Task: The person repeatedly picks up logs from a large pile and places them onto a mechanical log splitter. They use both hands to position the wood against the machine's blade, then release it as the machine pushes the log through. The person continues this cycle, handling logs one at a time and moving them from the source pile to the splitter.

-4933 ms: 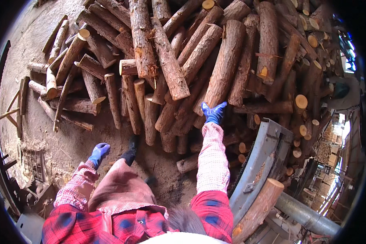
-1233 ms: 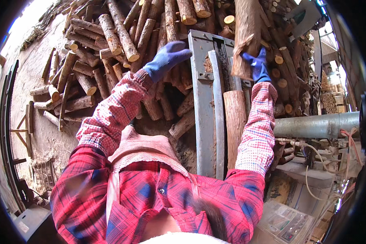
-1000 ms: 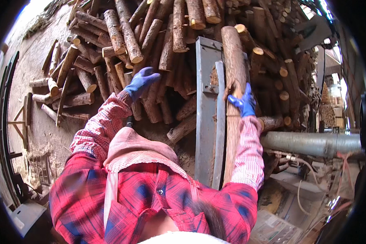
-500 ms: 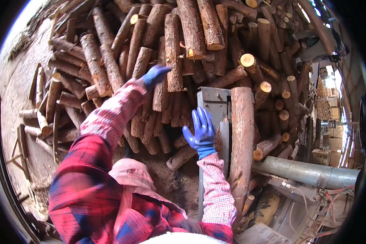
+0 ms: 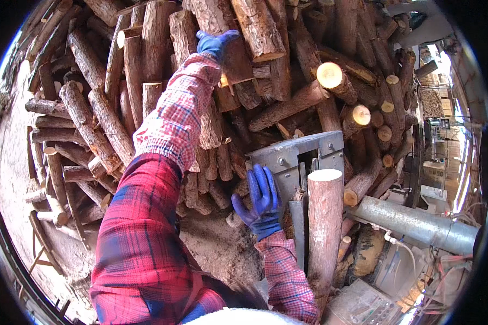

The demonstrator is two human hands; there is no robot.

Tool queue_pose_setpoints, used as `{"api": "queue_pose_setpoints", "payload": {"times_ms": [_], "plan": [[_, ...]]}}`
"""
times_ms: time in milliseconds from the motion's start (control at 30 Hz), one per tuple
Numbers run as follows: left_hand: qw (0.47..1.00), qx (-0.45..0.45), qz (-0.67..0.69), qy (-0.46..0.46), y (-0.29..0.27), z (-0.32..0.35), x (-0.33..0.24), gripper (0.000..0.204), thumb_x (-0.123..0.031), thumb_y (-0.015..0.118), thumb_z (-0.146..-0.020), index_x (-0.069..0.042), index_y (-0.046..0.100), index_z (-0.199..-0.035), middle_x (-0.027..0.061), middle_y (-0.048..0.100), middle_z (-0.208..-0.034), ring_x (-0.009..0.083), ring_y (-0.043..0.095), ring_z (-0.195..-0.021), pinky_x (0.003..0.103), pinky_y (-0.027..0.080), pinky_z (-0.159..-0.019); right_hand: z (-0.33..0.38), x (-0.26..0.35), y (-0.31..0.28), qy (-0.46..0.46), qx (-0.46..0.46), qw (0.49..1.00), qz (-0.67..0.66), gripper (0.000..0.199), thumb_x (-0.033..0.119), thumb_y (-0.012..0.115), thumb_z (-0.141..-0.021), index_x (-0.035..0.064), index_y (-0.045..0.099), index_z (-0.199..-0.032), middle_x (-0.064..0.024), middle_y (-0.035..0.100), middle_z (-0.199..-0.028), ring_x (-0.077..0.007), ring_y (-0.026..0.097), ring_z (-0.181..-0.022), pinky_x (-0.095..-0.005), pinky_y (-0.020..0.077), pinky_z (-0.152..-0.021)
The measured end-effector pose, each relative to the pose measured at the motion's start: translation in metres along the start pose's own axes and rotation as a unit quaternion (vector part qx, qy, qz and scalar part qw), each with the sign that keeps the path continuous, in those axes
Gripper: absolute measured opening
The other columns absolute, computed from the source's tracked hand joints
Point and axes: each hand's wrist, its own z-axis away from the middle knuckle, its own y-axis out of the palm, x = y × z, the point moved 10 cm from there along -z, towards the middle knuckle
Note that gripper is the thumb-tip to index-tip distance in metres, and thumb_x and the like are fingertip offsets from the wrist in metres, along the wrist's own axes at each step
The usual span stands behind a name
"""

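My left hand, in a blue glove, reaches far out at the end of a plaid sleeve. It lies on a thick bark-covered log in the pile, thumb and fingers apart. The fingertips' far side is hard to make out. Nearer me, my right hand, also blue-gloved, is raised with its fingers up and its thumb out to the left. Nothing is in it. Just beyond and beside it stands a grey metal machine frame. Right of that hand, a long log lies along the frame, its pale cut end facing away from me.
A large heap of logs fills the far side and the left. Pale cut ends stick out at the right. A thick grey metal pipe crosses at the right, above hoses and cables.
My left hand has moved up and onto the thick log. The view has shifted; a pink cloth hat at the lower left is out of sight. The long log's cut end now shows, nearer me.
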Motion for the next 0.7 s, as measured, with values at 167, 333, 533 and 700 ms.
{"api": "queue_pose_setpoints", "payload": {"times_ms": [167,333,533,700], "plan": [[0.951,0.096,0.290,0.045,-0.020,0.015,-0.005,0.092,-0.039,0.090,-0.053,0.007,0.046,-0.120,0.0154,0.065,-0.101,0.0269,0.064,-0.086,0.034,0.052,-0.080,-0.004,-0.001,-0.003,0.003,-0.007,1.000,0.002,0.061,0.022,0.072,-0.074,0.0015,0.053,-0.129,-0.0193,0.049,-0.136,-0.0393,0.047,-0.124,-0.0459,0.0393,-0.105],[0.922,0.241,0.289,0.085,-0.094,0.131,-0.015,0.041,-0.034,0.056,-0.094,-0.003,0.061,-0.120,0.0044,0.065,-0.117,0.0162,0.057,-0.111,0.032,0.041,-0.101,0.001,0.002,-0.007,-0.001,-0.027,0.999,0.021,0.057,0.023,0.069,-0.075,0.0028,0.055,-0.127,-0.0171,0.049,-0.137,-0.0367,0.045,-0.128,-0.0437,0.0366,-0.108],[0.891,0.287,0.320,0.142,-0.216,0.271,0.081,0.040,-0.037,0.051,-0.097,-0.004,0.063,-0.114,0.0063,0.064,-0.112,0.0204,0.057,-0.107,0.039,0.040,-0.102,0.005,0.020,-0.010,-0.005,-0.082,0.996,0.041,0.067,0.024,0.070,-0.077,0.0014,0.046,-0.135,-0.0222,0.044,-0.139,-0.0394,0.041,-0.129,-0.0446,0.0312,-0.111],[0.874,0.303,0.379,0.025,-0.244,0.381,0.197,0.032,-0.030,0.060,-0.089,-0.004,0.059,-0.107,0.0026,0.061,-0.100,0.0159,0.057,-0.094,0.034,0.045,-0.091,0.074,0.146,0.121,0.198,0.031,0.798,-0.568,0.109,0.029,0.085,-0.068,0.0008,0.017,-0.149,-0.0165,0.037,-0.144,-0.0280,0.038,-0.131,-0.0418,0.0292,-0.111]]}}
